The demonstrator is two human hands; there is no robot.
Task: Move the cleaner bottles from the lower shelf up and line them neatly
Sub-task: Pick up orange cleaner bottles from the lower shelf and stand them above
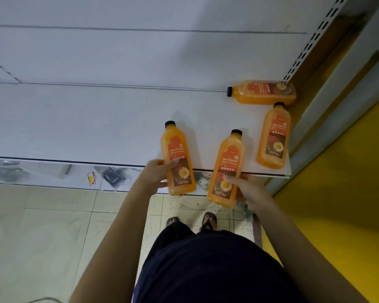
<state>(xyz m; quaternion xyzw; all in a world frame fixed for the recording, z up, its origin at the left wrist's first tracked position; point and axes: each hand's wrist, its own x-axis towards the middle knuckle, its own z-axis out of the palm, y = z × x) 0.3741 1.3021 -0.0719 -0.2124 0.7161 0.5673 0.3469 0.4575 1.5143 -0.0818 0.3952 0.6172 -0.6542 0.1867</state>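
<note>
Four orange cleaner bottles in all. Bare white shelf stretches wide on the left. The left hand grips the left bottle over the shelf's front edge, and the right hand grips the middle bottle beside it. The right bottle is by the right edge. The back bottle lies sideways in the corner.

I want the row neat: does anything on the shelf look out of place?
Yes: the back bottle, at the right end of the shelf, lies on its side, cap pointing left; the upright bottle stands just in front.

Arms outstretched: left hand grips left bottle, right hand middle bottle.
</note>
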